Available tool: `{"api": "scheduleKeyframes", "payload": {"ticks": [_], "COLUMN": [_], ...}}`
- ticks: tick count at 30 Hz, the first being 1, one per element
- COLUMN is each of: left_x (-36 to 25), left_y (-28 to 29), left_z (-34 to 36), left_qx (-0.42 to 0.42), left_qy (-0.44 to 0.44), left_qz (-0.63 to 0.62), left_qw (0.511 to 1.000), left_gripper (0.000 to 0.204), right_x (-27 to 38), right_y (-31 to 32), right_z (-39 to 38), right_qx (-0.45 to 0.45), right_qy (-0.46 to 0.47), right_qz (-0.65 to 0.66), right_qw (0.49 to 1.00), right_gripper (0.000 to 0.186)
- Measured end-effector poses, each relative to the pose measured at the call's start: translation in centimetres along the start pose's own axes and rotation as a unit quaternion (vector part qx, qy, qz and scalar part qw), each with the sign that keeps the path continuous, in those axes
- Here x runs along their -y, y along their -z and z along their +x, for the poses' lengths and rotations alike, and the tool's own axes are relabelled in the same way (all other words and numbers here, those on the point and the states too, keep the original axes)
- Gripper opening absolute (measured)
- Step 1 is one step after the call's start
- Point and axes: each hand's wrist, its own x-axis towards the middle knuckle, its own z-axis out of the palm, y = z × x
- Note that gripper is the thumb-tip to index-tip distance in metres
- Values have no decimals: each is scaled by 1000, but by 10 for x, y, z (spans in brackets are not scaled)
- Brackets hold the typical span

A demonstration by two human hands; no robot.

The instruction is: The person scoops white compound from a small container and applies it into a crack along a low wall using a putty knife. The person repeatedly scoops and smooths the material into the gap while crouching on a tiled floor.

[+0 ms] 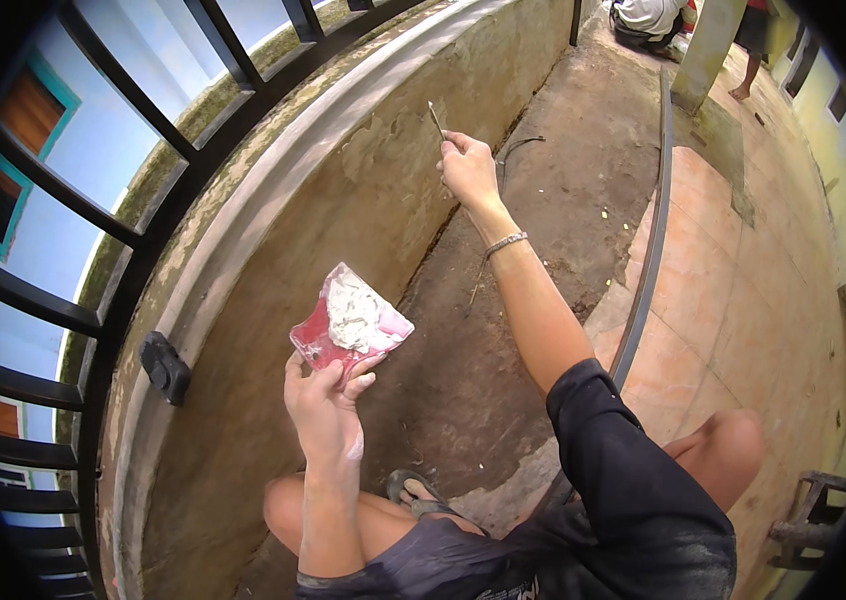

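Observation:
My left hand [328, 415] grips a flat, pinkish-red piece [313, 333] with uneven edges, the thumb on its face. A lump of white paste [353, 312] is spread over its top, and white smears mark my fingers. Farther out, my right hand [470, 170] is closed round a thin, pale tool [436, 120] whose tip points up toward the wall. Its exact kind is too small to make out. The tool's tip appears close to the stained low wall [383, 165], which has peeling patches; whether they touch I cannot tell.
Black metal railings [148, 240] run along the left, above the ledge. A dark object [164, 368] rests on that ledge. A long metal bar [655, 225] divides the bare soil [583, 150] from orange tiles [703, 260]. Two people are beside a pillar [711, 50] at the far end.

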Motion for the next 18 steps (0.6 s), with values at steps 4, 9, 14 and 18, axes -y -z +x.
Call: {"api": "scheduleKeyframes", "payload": {"ticks": [4,9,14,18], "left_x": [0,0,4,4], "left_y": [0,0,0,0], "left_z": [0,1,7,15], "left_qx": [1,1,-6,17], "left_qy": [-6,-8,-2,13], "left_qz": [2,-8,-14,-55], "left_qw": [1000,1000,1000,998], "left_gripper": [47,46,47,47], "right_x": [6,16,50,70], "right_y": [2,20,60,95], "right_z": [-4,-49,-83,-114], "right_qx": [81,147,232,375], "right_qy": [-12,-128,-94,-54], "right_qz": [-27,58,130,82], "right_qw": [996,979,959,922], "right_gripper": [42,38,40,35]}}
